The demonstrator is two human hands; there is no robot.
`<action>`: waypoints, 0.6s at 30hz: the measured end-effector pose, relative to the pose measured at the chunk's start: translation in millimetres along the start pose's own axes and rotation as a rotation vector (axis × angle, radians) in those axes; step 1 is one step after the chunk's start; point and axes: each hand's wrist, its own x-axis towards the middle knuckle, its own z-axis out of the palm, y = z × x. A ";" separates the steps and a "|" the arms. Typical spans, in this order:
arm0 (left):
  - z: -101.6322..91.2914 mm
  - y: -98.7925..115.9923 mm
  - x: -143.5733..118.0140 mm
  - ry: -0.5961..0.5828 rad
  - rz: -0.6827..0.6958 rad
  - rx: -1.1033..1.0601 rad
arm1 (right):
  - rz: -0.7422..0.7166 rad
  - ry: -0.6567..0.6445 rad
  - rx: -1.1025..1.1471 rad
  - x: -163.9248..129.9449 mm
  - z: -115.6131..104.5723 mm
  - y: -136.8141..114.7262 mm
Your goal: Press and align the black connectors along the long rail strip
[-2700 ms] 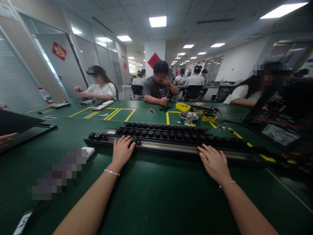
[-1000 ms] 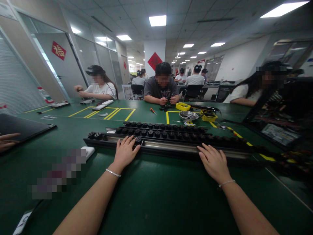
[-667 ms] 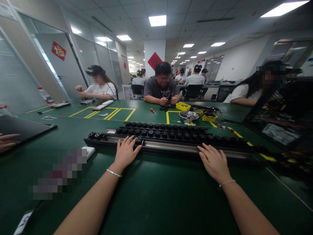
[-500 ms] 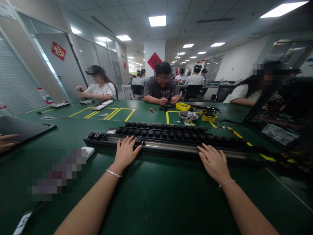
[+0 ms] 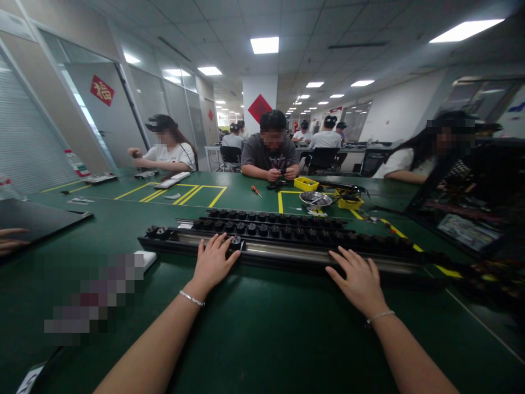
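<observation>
A long black rail [image 5: 287,253] with a shiny inner channel lies across the table in front of me. My left hand [image 5: 214,264] rests over its left part, fingers stretched out, thumb and fingertips beside a black socket module [image 5: 237,243] in the channel. Contact with that module looks likely, but the fingertips partly hide it. Farther right, my right hand [image 5: 357,278] lies with spread fingers on the front edge of the rail, holding nothing. A pair of black modules [image 5: 158,233] sits at the rail's left end. Behind it, rows of similar modules [image 5: 262,229] fill other rails.
Beyond the rails are a metal bowl [image 5: 315,199], yellow bins [image 5: 306,184] and a screwdriver [image 5: 256,191]. A white-ended strip [image 5: 145,258], partly blurred, lies at left. Another person's hand [image 5: 14,241] shows at the left edge. A dark open-framed case [image 5: 463,219] stands right. Co-workers sit around the table.
The socket module by my left hand has shifted slightly right along the rail, the hand with it. My right hand has moved a little left, its thumb farther out. The view has tilted slightly.
</observation>
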 end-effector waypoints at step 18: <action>0.7 11.8 -0.1 0.028 0.037 -0.010 | 0.028 0.010 -0.015 -2.6 -0.9 -6.9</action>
